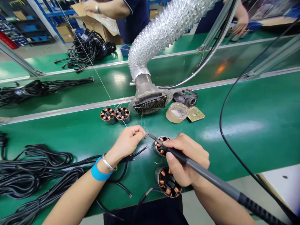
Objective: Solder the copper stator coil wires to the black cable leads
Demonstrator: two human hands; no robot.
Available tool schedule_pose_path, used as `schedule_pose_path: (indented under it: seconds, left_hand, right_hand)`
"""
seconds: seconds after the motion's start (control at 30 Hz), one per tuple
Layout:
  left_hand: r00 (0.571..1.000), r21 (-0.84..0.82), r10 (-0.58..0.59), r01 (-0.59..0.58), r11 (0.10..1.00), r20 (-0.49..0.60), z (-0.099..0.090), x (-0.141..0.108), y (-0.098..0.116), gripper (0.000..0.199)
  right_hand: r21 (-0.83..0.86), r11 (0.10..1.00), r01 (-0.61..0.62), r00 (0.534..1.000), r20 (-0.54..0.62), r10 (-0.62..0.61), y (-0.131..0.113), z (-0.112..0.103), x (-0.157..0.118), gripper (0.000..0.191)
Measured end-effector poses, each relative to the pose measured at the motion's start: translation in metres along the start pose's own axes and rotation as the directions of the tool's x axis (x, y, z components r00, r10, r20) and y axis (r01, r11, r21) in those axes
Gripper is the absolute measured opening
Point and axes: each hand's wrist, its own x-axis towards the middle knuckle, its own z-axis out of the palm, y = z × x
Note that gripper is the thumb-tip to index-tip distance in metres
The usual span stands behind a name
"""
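Black cables lie in loops across the left and lower left of the frame, some of their stripped ends reaching towards the centre. Farther right, near the middle of the green worktop, two wound stator cores sit side by side with their copper coils facing up. Just below and right of them, the left hand has its grip pressed together, thumb and forefinger pinching what looks like solder wire, a thin strand that slants down from the upper left. Above hangs the fume extractor nozzle, with faint smoke beneath it. For clean work at the fingertips, the tip would best rest lightly on the bare conductor, so that the metal heats first and the solder melts against it; bracing both wrists should help, and the left fingertips want to be clear of the hot end. At the centre, the soldering iron points its tip to the upper left, right beside those fingertips, its long axis running diagonally down to the lower right corner. Two more stators stand under and beside it, the lower one tilted, its open face turned to the right. Right of centre, the right hand closes its grip round the iron's handle like a pen; above stands a round tub of greyish bits.
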Motion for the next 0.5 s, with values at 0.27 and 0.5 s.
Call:
schedule_pose_path:
  seconds: [0.27,0.5]
  left_hand:
    - [1.0,-0.003,-0.006,0.006,1.0,0.011,0.0004,-0.0022,0.0023,0.019]
    - [1.0,-0.018,0.003,-0.003,1.0,0.013,0.0007,-0.0007,-0.0006,0.018]
  right_hand:
    - [-0.054,0.993,0.107,0.994,0.008,-0.106,0.0026,0.0007,-0.006,0.028]
    - [-0.01,0.999,0.041,0.998,-0.046,-0.041,0.0032,-0.004,-0.0076,0.025]
